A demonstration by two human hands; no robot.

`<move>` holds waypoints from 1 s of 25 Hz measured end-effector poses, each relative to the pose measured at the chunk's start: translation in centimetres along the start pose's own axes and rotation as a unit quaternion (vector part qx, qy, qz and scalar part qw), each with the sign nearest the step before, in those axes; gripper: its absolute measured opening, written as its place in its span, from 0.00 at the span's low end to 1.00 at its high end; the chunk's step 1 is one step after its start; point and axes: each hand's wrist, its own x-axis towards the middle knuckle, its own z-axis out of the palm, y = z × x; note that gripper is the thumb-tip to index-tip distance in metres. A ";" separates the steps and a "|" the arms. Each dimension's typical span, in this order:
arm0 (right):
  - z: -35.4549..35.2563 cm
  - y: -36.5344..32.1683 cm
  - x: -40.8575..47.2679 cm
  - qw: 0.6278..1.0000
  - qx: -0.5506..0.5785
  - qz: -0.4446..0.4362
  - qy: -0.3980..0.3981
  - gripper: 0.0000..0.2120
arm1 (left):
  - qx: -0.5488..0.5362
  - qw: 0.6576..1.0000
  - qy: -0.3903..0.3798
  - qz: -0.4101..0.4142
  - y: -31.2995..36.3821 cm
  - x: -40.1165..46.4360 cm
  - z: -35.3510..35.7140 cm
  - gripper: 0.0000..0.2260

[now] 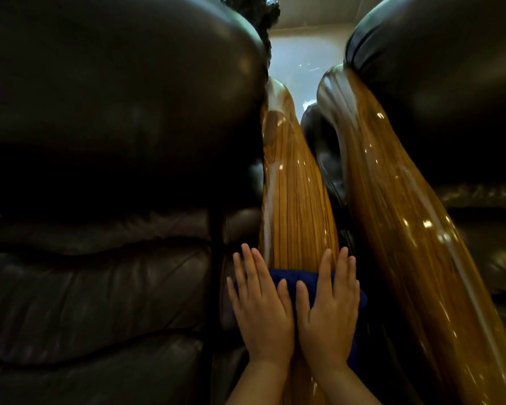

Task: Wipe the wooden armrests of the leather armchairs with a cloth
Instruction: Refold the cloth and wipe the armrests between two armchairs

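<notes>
Two glossy wooden armrests ran side by side w/ dark leather armchairs flanking them. On the left armrest (297, 200), near its closer end, lay a blue cloth (289, 280). Left hand (262, 305) & right hand (329, 302) pressed flat on the cloth, fingers spread, thumbs nearly touching. The right armrest (406, 229) sat just beside, untouched. Left armchair (114, 171) bordered the cloth's left edge.

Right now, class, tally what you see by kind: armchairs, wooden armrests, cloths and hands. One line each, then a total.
Leather armchairs: 2 (left armchair, right armchair)
Wooden armrests: 2 (left armrest, right armrest)
Blue cloth: 1
Hands: 2 (left hand, right hand)
Total: 7
</notes>
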 end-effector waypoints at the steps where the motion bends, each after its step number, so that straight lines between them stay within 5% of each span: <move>1: 0.1 -0.3 1.2 1.000 -0.016 -0.001 -0.001 0.29 | -0.003 1.000 0.001 -0.002 0.5 1.2 0.0 0.26; 10: 0.9 -3.3 12.5 0.995 -0.082 -0.038 -0.038 0.29 | -0.011 1.000 -0.016 0.010 3.7 12.3 0.5 0.26; 25: 8.3 -7.3 35.1 0.985 0.109 -0.041 -0.127 0.31 | -0.061 0.998 0.002 -0.016 7.6 33.4 5.3 0.26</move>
